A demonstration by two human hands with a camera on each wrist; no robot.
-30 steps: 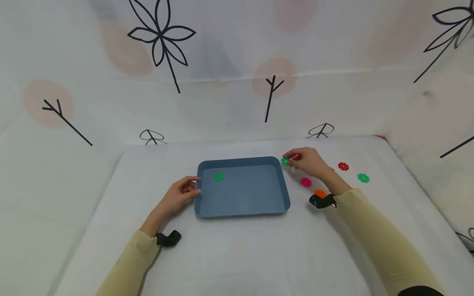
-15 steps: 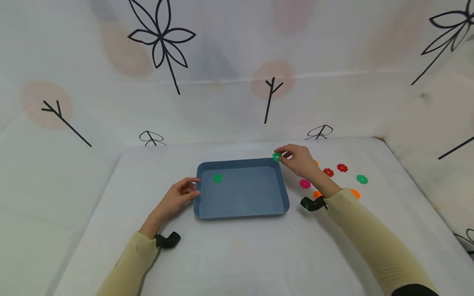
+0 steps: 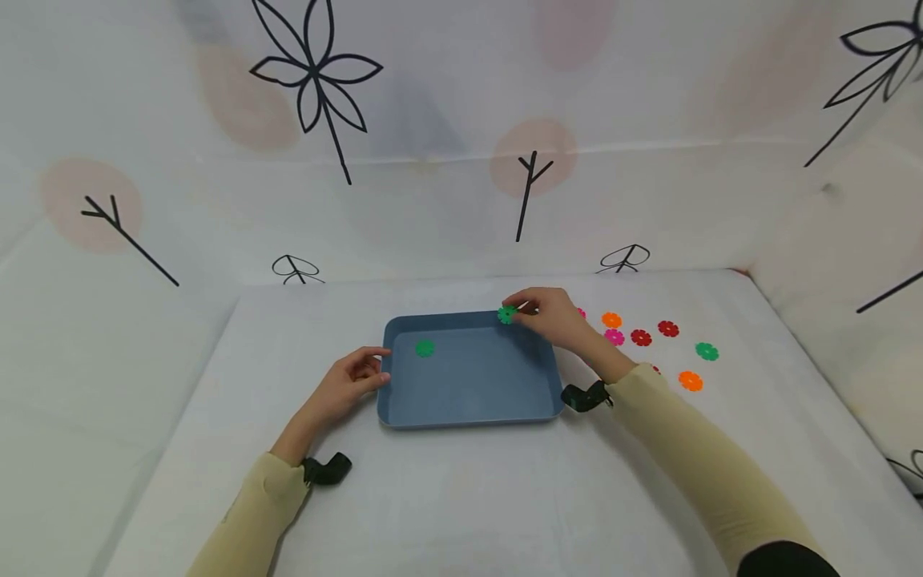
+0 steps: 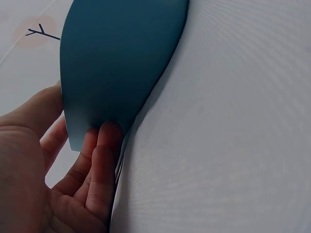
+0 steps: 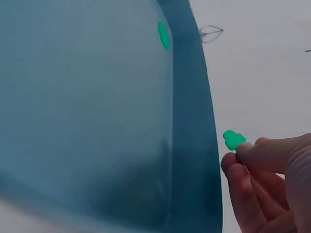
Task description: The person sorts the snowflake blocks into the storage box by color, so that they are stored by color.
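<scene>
A thin green flower-shaped piece [image 3: 507, 315] is pinched between the thumb and fingers of my right hand [image 3: 551, 316], over the far right part of a blue-grey rectangular tray [image 3: 469, 385]. The right wrist view shows the held piece [image 5: 234, 140] beside the tray wall [image 5: 194, 107], its scalloped edge sticking out past the fingertips. A second green flower piece [image 3: 425, 349] lies flat inside the tray, toward the far left. My left hand [image 3: 349, 381] holds the tray at its left end; in the left wrist view, curled fingers [image 4: 103, 165] rest against the tray's outer wall [image 4: 116, 63].
Right of the tray, several loose flower pieces lie spread on the white cloth, among them an orange one [image 3: 690, 381], a dark red one [image 3: 668, 328], a pink one [image 3: 614, 336] and a green one [image 3: 707, 351]. A patterned white cloth backdrop [image 3: 433, 216] rises behind the table.
My right hand has carried the green flower piece leftward, from beside the tray's right edge to over its far right part. The left hand has stayed at the tray's left end.
</scene>
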